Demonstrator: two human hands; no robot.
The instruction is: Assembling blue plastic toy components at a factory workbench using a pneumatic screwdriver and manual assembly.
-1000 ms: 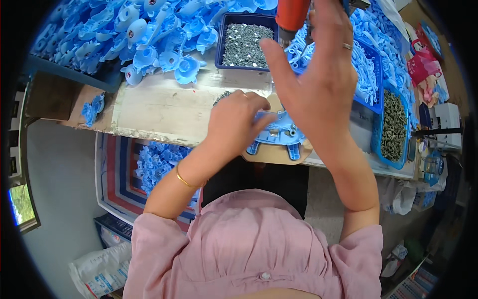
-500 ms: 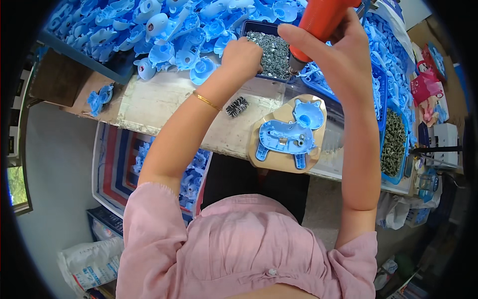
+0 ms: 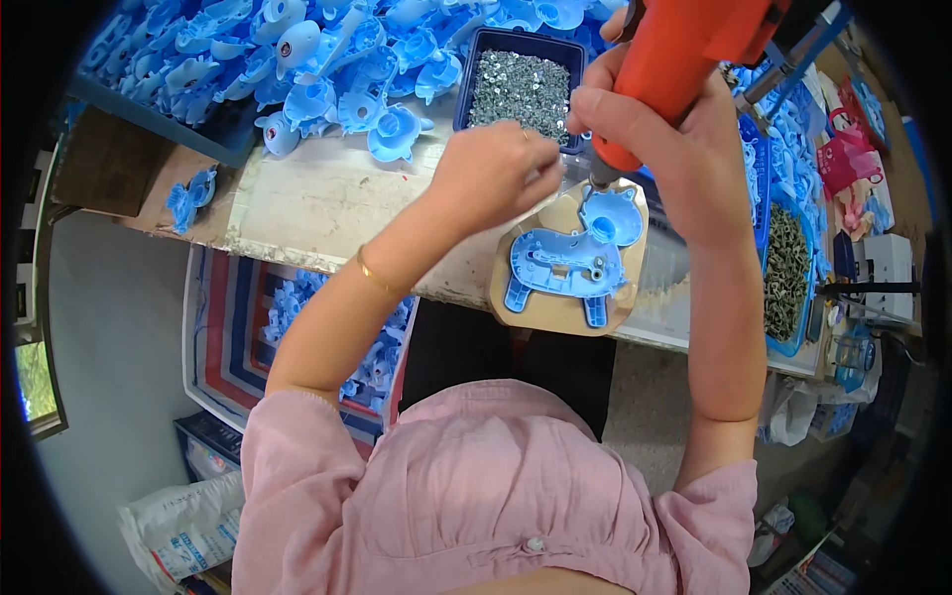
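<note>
My right hand (image 3: 684,149) is wrapped round a red-orange power screwdriver (image 3: 659,84). Its metal tip points down, just above the far edge of a blue plastic toy half-shell (image 3: 570,263). That shell is animal-shaped, with a round head part and two legs, and rests open side up in a tan holding board (image 3: 516,312). My left hand (image 3: 501,171) is closed, fingers curled together, over the table between the screw tray and the shell; what it holds, if anything, is hidden. A dark blue tray (image 3: 466,94) of small metal screws (image 3: 521,94) stands just beyond it.
Blue plastic parts (image 3: 347,69) are heaped at the back left, and more fill baskets at the right. A blue bin (image 3: 783,278) of dark small pieces sits at the right edge. Below the table, a striped bag (image 3: 223,347) contains more blue parts.
My left hand has come out of the screw tray, back toward me and slightly right. The screwdriver has moved lower over the shell. The black bristly brush is now covered by my left arm.
</note>
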